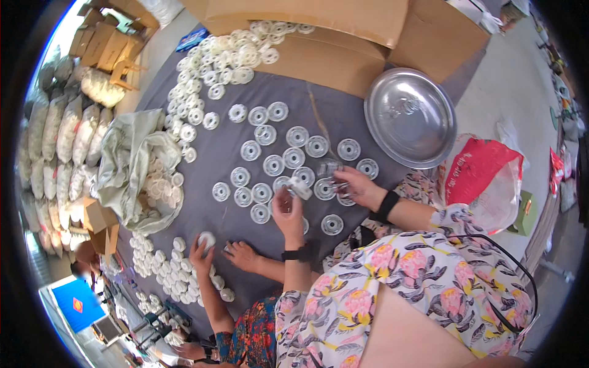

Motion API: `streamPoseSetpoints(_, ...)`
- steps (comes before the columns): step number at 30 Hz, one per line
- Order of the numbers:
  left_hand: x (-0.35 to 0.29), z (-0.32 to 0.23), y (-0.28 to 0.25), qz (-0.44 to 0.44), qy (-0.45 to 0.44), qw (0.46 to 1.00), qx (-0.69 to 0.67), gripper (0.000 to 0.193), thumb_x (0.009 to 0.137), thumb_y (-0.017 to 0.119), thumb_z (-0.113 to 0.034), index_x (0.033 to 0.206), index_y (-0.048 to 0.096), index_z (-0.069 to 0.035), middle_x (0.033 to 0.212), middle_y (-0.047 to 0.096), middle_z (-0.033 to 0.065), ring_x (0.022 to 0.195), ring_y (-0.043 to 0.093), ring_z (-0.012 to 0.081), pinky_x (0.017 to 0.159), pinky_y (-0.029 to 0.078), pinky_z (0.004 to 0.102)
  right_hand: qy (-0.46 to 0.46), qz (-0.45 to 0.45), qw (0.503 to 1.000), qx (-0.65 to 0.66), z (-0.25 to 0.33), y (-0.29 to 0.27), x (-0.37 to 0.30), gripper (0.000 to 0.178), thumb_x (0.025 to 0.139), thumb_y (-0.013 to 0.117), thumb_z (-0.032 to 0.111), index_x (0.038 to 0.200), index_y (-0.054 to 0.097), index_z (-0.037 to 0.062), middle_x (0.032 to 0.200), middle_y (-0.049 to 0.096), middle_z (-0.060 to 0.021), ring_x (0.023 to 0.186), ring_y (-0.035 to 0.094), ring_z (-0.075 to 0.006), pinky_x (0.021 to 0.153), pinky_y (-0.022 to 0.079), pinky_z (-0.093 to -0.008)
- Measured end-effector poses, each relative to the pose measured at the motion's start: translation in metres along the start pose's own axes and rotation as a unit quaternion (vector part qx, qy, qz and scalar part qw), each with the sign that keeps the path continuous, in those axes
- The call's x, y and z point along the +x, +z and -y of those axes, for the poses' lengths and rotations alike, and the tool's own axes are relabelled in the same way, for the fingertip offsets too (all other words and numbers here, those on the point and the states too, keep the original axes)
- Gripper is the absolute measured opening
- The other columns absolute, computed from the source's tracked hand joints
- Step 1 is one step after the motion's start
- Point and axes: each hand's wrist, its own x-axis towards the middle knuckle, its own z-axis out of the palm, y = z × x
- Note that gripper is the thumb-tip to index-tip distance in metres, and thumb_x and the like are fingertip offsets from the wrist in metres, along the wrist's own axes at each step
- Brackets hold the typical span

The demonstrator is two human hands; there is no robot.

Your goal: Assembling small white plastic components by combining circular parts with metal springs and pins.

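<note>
My left hand is closed on a small white plastic piece, held just above the table. To its right, my right hand pinches a clear plastic piece, partly blurred and partly covered by the fingers. Around and beneath both hands lie several clear round plastic discs with ringed centres, loosely spread over the dark grey tablecloth. Some of these discs are partly hidden by my hands.
On my left, a co-worker's hand holds a white round piece near many white caps. A heap of whitish discs lies at the far left, beside a pale sack. A cardboard box and steel lid-like dish stand beyond.
</note>
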Motion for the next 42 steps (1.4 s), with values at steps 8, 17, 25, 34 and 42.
streamPoseSetpoints(8, -0.011, -0.017, 0.053, 0.149, -0.008, 0.988, 0.048, 0.038, 0.078, 0.057, -0.003, 0.114, 0.046, 0.004, 0.106, 0.055, 0.0125, 0.096, 0.055, 0.0165, 0.081, 0.045, 0.0271, -0.003, 0.07, 0.985, -0.157, 0.014, -0.003, -0.001, 0.055, 0.078, 0.064, 0.035, 0.115, 0.046, 0.0, 0.1, 0.055, -0.0058, 0.088, 0.052, -0.011, 0.071, 0.042, -0.024)
streamPoseSetpoints(17, 0.008, -0.002, 0.068, -0.04, -0.194, 0.96, -0.198, 0.038, 0.089, 0.049, -0.03, 0.112, 0.046, 0.0, 0.101, 0.054, 0.0076, 0.085, 0.054, 0.0154, 0.074, 0.046, 0.0271, -0.161, 0.057, 0.945, -0.278, 0.009, -0.004, 0.004, 0.061, 0.073, 0.069, 0.029, 0.119, 0.042, -0.0013, 0.102, 0.055, -0.011, 0.089, 0.054, -0.014, 0.073, 0.045, -0.0266)
streamPoseSetpoints(25, 0.011, -0.008, 0.065, 0.028, -0.219, 0.947, -0.232, 0.039, 0.087, 0.052, -0.021, 0.118, 0.042, 0.002, 0.101, 0.053, 0.0091, 0.087, 0.055, 0.018, 0.08, 0.048, 0.0319, -0.165, -0.069, 0.95, -0.257, 0.018, -0.021, 0.007, 0.062, 0.077, 0.064, 0.028, 0.125, 0.037, 0.0, 0.097, 0.056, -0.0127, 0.078, 0.055, -0.0127, 0.061, 0.047, -0.0247)
streamPoseSetpoints(34, -0.014, -0.01, 0.083, 0.074, -0.172, 0.944, -0.273, 0.034, 0.086, 0.054, -0.008, 0.117, 0.044, 0.002, 0.107, 0.053, 0.0083, 0.097, 0.054, 0.0148, 0.084, 0.047, 0.0275, -0.208, 0.028, 0.942, -0.263, 0.02, -0.006, -0.008, 0.04, 0.077, 0.064, 0.021, 0.112, 0.05, 0.006, 0.082, 0.055, -0.0047, 0.064, 0.053, -0.0083, 0.052, 0.042, -0.0228)
streamPoseSetpoints(42, -0.021, -0.01, 0.077, 0.095, -0.096, 0.968, -0.21, 0.036, 0.086, 0.054, -0.008, 0.119, 0.044, 0.0, 0.112, 0.05, 0.0085, 0.101, 0.051, 0.0141, 0.085, 0.041, 0.0258, -0.11, -0.012, 0.983, -0.148, 0.011, 0.0, -0.02, 0.028, 0.08, 0.062, 0.025, 0.095, 0.057, 0.0018, 0.073, 0.056, 0.0019, 0.064, 0.051, -0.0054, 0.055, 0.041, -0.02)
